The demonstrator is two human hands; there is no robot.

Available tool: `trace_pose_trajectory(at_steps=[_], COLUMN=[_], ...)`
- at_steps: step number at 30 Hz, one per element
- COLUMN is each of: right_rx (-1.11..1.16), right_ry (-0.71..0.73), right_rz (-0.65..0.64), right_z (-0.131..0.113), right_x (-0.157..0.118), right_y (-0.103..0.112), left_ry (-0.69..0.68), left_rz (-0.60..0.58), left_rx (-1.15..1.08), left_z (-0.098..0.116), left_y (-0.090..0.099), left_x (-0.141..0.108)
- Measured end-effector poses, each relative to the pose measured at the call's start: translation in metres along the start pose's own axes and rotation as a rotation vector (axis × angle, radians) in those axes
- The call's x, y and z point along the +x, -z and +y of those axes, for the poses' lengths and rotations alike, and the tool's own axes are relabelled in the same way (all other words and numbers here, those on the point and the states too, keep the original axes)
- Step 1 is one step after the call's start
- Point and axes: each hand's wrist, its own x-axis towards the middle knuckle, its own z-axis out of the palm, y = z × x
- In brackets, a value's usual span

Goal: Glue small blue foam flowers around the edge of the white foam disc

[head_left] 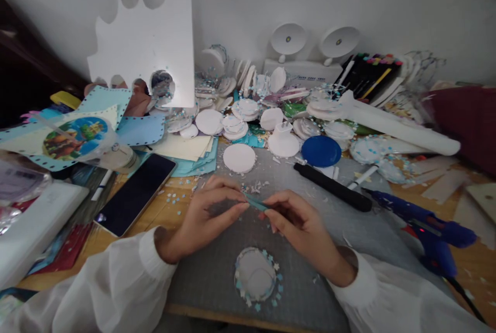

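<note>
A narrow teal strip [256, 202], which looks like folded paper, stretches between my two hands. Its left end is pinched by the thumb and fingertips of my left hand [209, 211]. The right end sits between thumb and fingers of my right hand [300, 224]. Below them, near the table's front edge, lies a round white disc [256, 273] ringed with small blue and white paper pieces. Just beyond my hands are small white scraps [258, 186] and a plain white disc [239, 158].
A blue glue gun [426, 224] with a red light lies right, beside a black cylinder [333, 187]. A blue disc [321, 151] and many white discs fill the back. Left are a phone [135, 194], paper sheets [180, 147] and a plastic cup [116, 156].
</note>
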Motion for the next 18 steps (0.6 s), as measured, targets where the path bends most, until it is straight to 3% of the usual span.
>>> trace_pose_trajectory(at_steps=[5,12,15,18], right_rx=[0.014,0.05,-0.026,-0.187], right_ry=[0.008,0.109,0.098,0.104], right_rz=[0.073,0.33,0.344,0.245], right_z=[-0.001,0.001,-0.006,-0.016], right_x=[0.001,0.006,0.003,-0.002], right_y=[0.006,0.034,0.04,0.04], left_ry=[0.016,0.042,0.057,0.07], left_rz=[-0.052,-0.061,-0.069,-0.076], left_rx=[-0.06,-0.128,-0.131,-0.131], left_z=[0.004,0.003,0.003,0.004], left_y=[0.001,0.002,0.002,0.003], left_x=[0.0,0.0,0.0,0.0])
